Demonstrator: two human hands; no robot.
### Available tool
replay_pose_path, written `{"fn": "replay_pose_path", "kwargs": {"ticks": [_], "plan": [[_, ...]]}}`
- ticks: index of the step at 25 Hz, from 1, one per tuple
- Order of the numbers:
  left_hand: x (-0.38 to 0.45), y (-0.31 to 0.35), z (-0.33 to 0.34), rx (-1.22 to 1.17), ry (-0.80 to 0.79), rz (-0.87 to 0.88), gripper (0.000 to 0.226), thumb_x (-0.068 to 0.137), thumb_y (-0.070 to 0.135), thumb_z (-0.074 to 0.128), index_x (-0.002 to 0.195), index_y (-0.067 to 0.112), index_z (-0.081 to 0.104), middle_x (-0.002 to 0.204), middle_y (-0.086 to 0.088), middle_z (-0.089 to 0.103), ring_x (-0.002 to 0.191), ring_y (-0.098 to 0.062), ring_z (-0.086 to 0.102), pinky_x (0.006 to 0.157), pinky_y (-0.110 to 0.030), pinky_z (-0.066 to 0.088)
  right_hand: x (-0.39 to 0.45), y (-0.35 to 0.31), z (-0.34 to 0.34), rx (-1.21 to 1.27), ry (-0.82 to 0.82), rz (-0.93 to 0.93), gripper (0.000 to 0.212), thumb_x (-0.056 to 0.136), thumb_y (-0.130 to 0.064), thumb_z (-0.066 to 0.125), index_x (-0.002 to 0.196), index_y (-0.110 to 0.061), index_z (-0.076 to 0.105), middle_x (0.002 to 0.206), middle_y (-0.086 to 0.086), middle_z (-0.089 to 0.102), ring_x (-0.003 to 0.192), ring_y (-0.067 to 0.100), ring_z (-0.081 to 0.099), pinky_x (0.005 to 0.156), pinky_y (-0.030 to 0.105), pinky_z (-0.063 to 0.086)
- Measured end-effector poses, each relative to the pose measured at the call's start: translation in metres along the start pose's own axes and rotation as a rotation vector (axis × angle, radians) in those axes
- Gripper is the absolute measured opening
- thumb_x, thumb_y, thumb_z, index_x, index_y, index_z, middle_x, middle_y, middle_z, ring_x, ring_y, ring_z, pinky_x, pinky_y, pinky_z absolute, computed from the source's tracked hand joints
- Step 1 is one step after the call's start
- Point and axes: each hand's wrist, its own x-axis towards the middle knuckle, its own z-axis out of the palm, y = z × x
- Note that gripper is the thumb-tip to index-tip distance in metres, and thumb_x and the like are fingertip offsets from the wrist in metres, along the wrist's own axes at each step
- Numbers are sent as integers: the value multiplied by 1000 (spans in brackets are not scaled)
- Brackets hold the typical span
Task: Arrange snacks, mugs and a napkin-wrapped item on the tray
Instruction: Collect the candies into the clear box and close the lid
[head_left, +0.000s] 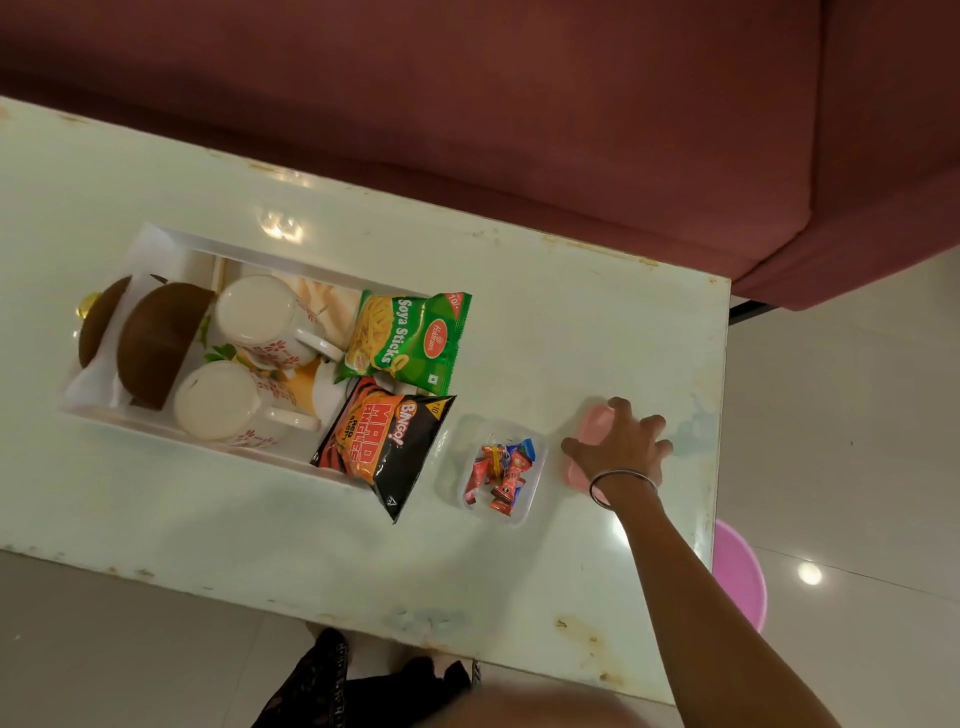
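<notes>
A white tray (171, 239) lies on the pale table. In it stand two floral mugs (260, 317) (223, 402), a brown bowl-like item (156, 343) on a white napkin (91, 382), a green Soya Sticks packet (410, 338) and a black-orange Mad Angles packet (384, 441) that overhangs the tray's right end. Right of the tray sits a clear plastic box of wrapped candies (498, 473). My right hand (623, 447) rests on top of a pink lid (589, 426) on the table, fingers spread over it. My left hand is out of view.
A maroon sofa (519, 104) runs along the table's far side. A pink plastic stool or bucket (737, 577) stands on the tiled floor past the table's right edge. The table's near edge (363, 618) is close to my body.
</notes>
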Motion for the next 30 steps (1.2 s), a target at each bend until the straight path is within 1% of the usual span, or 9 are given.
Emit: {"fn": "replay_pose_path", "kwargs": {"ticks": [2,4,6,8,11,14,19,23,30], "plan": [[15,17,20,94,334,-238,39,95,18,41,122,-7,54,138,-27,44,130,-37,40,111,-38,34,-4,4,-3,125,-32,18,68,66,-44,73,124,-31,41,124,12,33,116,38,37,75,41,42],[-4,7,4,-32,151,-59,38,99,8,27,122,-15,46,145,-38,22,136,-48,22,119,-43,10,-10,3,-10,339,-88,117,65,67,-44,71,124,-33,42,118,10,35,114,39,41,78,41,44],[-48,4,-24,-128,-126,239,16,92,20,50,97,21,66,129,-19,53,119,-32,52,109,-38,36,-23,1,-15,480,-116,163,64,66,-44,70,123,-35,43,111,8,34,110,41,47,86,45,48],[-28,17,-28,-84,-151,338,25,82,41,55,106,49,57,119,15,60,111,1,56,92,-13,44,-44,-5,-14,528,-130,124,63,65,-44,72,121,-36,43,107,6,33,106,41,49,88,46,50],[15,23,-20,97,198,402,47,94,20,43,138,29,30,141,13,36,133,-3,33,104,-9,25,-78,-17,-1,473,-116,3,64,62,-46,72,119,-39,42,106,3,31,105,37,48,86,40,49],[44,24,-11,70,289,365,59,94,4,39,146,14,13,152,1,24,140,-10,22,114,-18,17,-98,-33,13,367,-48,-81,70,59,-49,73,120,-40,41,114,4,34,112,32,42,77,32,39],[66,19,-14,-78,332,283,53,87,-9,40,137,9,34,126,-1,53,116,-13,51,90,-5,36,-105,-48,26,196,-1,-169,77,57,-49,75,126,-38,41,124,6,32,118,30,37,75,36,47],[73,14,-20,-112,363,269,39,87,-10,39,120,7,50,105,4,54,92,-3,49,73,5,35,-105,-48,29,38,16,-250,77,66,-47,74,133,-37,38,131,8,32,121,31,37,82,41,52],[81,7,-19,-98,383,287,46,82,-10,54,123,12,56,116,-9,60,101,-21,59,78,-16,44,-95,-34,20,-48,-227,-271,111,56,-32,87,142,-40,17,149,10,13,128,38,40,96,45,46]]}}
